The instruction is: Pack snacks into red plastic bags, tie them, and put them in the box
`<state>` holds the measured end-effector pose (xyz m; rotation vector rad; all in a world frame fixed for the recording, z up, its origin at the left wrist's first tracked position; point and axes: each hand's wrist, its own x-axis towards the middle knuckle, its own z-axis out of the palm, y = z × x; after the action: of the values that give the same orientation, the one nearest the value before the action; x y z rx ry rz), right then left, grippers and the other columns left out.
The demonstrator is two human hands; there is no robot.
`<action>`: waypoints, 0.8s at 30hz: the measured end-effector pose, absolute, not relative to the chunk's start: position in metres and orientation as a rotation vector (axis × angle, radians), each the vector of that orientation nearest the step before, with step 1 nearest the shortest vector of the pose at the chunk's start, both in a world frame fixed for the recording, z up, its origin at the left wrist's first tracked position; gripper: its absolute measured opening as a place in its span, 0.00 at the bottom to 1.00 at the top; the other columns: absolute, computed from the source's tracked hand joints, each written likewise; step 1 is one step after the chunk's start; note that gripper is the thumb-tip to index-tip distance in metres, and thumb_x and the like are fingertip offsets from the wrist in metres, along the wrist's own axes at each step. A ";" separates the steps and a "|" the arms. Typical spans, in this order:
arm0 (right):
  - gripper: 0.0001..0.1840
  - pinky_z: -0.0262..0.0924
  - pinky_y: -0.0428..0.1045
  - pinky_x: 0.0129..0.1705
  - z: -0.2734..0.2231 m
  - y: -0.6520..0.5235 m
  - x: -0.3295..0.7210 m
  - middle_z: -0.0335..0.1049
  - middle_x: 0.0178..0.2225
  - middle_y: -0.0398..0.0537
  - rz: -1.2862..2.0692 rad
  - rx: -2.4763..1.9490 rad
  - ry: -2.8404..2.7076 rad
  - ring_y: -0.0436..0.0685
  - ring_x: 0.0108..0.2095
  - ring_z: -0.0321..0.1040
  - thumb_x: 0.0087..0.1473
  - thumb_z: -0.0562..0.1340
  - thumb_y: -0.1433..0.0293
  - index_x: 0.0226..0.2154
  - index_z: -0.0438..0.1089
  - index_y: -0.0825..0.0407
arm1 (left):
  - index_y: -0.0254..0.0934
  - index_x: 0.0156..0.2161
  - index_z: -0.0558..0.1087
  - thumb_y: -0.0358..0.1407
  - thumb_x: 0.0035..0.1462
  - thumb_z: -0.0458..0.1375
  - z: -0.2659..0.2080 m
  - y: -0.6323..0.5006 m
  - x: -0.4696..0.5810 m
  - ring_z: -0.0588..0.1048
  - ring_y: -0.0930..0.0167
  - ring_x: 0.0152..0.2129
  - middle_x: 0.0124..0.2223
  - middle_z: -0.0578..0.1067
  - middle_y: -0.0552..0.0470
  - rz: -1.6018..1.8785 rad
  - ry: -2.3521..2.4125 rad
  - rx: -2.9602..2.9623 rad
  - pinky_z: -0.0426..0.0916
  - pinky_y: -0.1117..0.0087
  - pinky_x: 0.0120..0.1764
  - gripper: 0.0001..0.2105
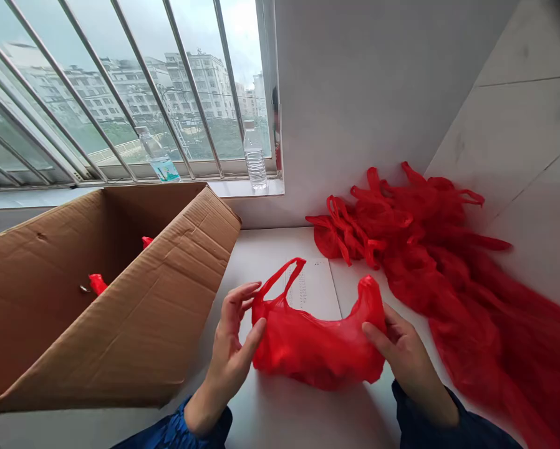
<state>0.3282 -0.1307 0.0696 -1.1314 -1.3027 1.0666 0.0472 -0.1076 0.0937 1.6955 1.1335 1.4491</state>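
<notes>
A red plastic bag (315, 349) with a bulging lower part is between my two hands, just above or on the white tabletop. My left hand (231, 349) is at its left side, thumb across the front and curled fingers by the upper edge, loosely gripping it. One loop handle stands up beside those fingers. On the other side my right hand (406, 349) grips the bag, thumb in front and fingers behind, below the bunched second handle. What the bag contains is hidden.
An open cardboard box (168, 318) stands at the left, with red bits of plastic inside. A pile of red plastic bags (415, 237) spreads along the right. Behind the held bag lies a printed sheet (315, 284). Two clear bottles, one labelled (161, 159) and one plain (255, 159), stand on the windowsill.
</notes>
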 end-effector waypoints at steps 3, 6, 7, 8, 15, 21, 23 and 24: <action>0.17 0.66 0.49 0.35 0.075 -0.148 0.327 0.70 0.31 0.44 0.989 -1.167 -1.282 0.57 0.32 0.68 0.59 0.64 0.52 0.38 0.70 0.48 | 0.44 0.58 0.65 0.30 0.62 0.58 0.111 -0.126 0.049 0.65 0.59 0.59 0.61 0.66 0.43 1.488 1.227 2.183 0.64 0.56 0.59 0.20; 0.16 0.64 0.49 0.33 0.082 -0.164 0.324 0.67 0.28 0.43 0.920 -1.185 -1.355 0.56 0.29 0.65 0.59 0.63 0.53 0.34 0.70 0.48 | 0.44 0.59 0.68 0.27 0.59 0.59 0.130 -0.139 0.055 0.66 0.59 0.59 0.61 0.69 0.45 1.245 1.075 2.762 0.57 0.53 0.63 0.23; 0.17 0.62 0.48 0.30 0.084 -0.169 0.322 0.65 0.26 0.43 0.885 -1.192 -1.384 0.54 0.27 0.62 0.60 0.62 0.53 0.30 0.69 0.49 | 0.44 0.59 0.68 0.27 0.59 0.59 0.135 -0.140 0.058 0.66 0.59 0.60 0.60 0.71 0.46 1.105 0.998 2.912 0.53 0.52 0.65 0.24; 0.19 0.59 0.48 0.28 0.085 -0.172 0.321 0.62 0.24 0.42 0.847 -1.204 -1.397 0.53 0.25 0.59 0.61 0.62 0.53 0.26 0.66 0.49 | 0.44 0.59 0.69 0.27 0.59 0.59 0.140 -0.141 0.062 0.67 0.59 0.60 0.58 0.74 0.48 0.963 0.942 3.006 0.48 0.52 0.66 0.23; 0.24 0.53 0.47 0.22 0.046 -0.193 0.347 0.56 0.18 0.40 0.780 -1.364 -0.998 0.52 0.21 0.54 0.58 0.61 0.52 0.19 0.60 0.49 | 0.41 0.29 0.72 0.30 0.65 0.55 0.140 -0.148 0.071 0.73 0.72 0.24 0.24 0.71 0.60 0.749 0.900 3.054 0.51 0.58 0.62 0.11; 0.20 0.69 0.48 0.34 0.023 -0.206 0.364 0.74 0.31 0.47 0.851 -1.450 -1.037 0.59 0.33 0.72 0.56 0.63 0.50 0.33 0.73 0.52 | 0.40 0.44 0.72 0.24 0.66 0.50 0.114 -0.157 0.058 0.74 0.74 0.26 0.33 0.75 0.58 0.847 0.899 2.900 0.54 0.63 0.55 0.11; 0.22 0.70 0.50 0.43 0.033 -0.211 0.363 0.75 0.45 0.50 0.651 -1.445 -1.049 0.62 0.45 0.73 0.57 0.64 0.54 0.48 0.71 0.50 | 0.39 0.42 0.69 0.23 0.65 0.50 0.110 -0.156 0.059 0.72 0.74 0.26 0.32 0.74 0.58 0.834 0.907 2.846 0.56 0.64 0.54 0.10; 0.24 0.70 0.52 0.46 0.039 -0.216 0.362 0.73 0.50 0.51 0.510 -1.423 -1.050 0.62 0.48 0.72 0.56 0.65 0.57 0.53 0.68 0.48 | 0.39 0.40 0.68 0.23 0.65 0.50 0.109 -0.155 0.061 0.71 0.74 0.25 0.31 0.74 0.58 0.838 0.903 2.823 0.57 0.64 0.54 0.09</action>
<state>0.3617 -0.2156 0.0393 -1.4228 -1.0500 0.5102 0.0610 -0.1547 0.1091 2.8229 0.9031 0.8381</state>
